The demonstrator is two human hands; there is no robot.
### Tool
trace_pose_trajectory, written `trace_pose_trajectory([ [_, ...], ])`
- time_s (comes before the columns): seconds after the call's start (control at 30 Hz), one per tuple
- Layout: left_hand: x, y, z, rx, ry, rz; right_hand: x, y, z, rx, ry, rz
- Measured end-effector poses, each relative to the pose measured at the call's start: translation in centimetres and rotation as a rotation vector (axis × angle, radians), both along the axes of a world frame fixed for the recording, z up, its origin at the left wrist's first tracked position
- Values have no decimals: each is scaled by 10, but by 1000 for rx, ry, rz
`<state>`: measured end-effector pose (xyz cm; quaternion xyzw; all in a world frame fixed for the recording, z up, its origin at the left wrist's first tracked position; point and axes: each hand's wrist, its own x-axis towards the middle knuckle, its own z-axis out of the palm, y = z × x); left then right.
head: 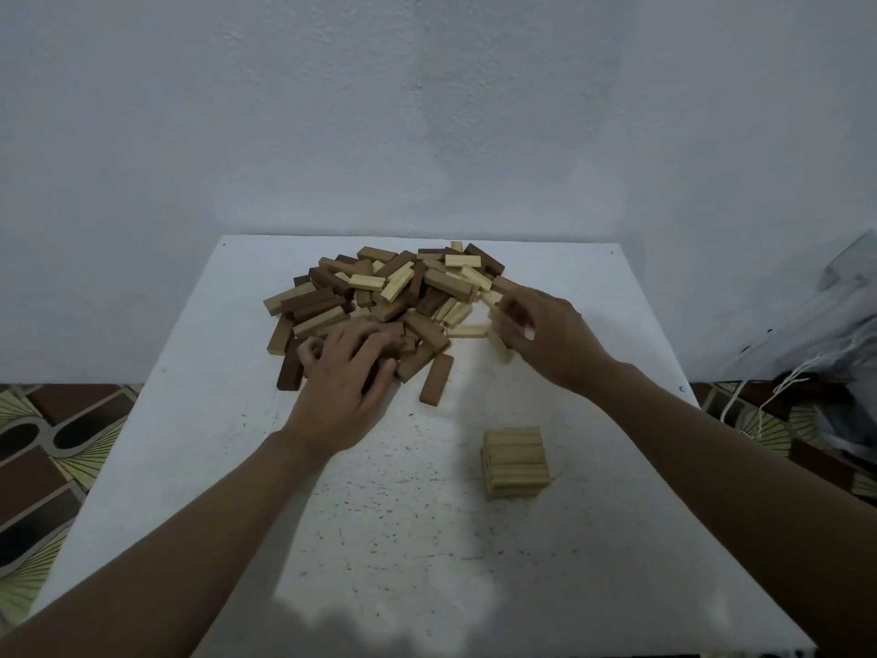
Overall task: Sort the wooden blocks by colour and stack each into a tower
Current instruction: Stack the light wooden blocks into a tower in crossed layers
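Toward the far edge of the table (pixel 379 539), mid-width, lies the mixed pile (pixel 394 287) of dark and pale blocks. At its near-left margin the left hand (pixel 341 377) lies over dark blocks (pixel 290 372) with fingers bent; whether it grips one cannot be told, since the hand hides them. At the pile's right margin the right hand (pixel 545 334) clasps a few pale blocks (pixel 502 346), long axes near upright, their number lost in blur. Right of centre, closer to the near edge, stands the pale stack (pixel 515 463), well apart from the pile and straight nearward of the right hand, the closer hand. The likely next move is nearward, laying blocks flat. A bag (pixel 844 325) is cut off beyond the right edge.
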<state>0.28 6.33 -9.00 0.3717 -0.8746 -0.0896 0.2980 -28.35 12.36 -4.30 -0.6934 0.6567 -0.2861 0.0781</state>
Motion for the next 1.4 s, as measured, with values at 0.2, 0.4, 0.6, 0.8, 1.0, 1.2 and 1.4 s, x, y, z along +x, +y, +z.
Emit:
trace_pose_trajectory([
  [0.2,-56,-10,36,-13,-176,-232,-10,19,-6,82,-19,-46],
  [0.4,-120,-11,46,-122,-510,-311,-8,41,-1,72,-71,-114],
  [0.6,-124,-15,37,-108,-419,-299,-12,53,4,101,-125,-135],
  [0.8,-128,-16,40,-180,-412,-411,-11,59,5,145,-168,-180],
  [1.0,-118,-9,47,-64,-279,-310,-1,64,14,171,-262,-213],
  [1.2,-67,15,87,403,159,-180,17,50,46,160,-322,-89],
  [1.4,7,43,87,515,218,-84,69,47,72,200,-138,165],
])
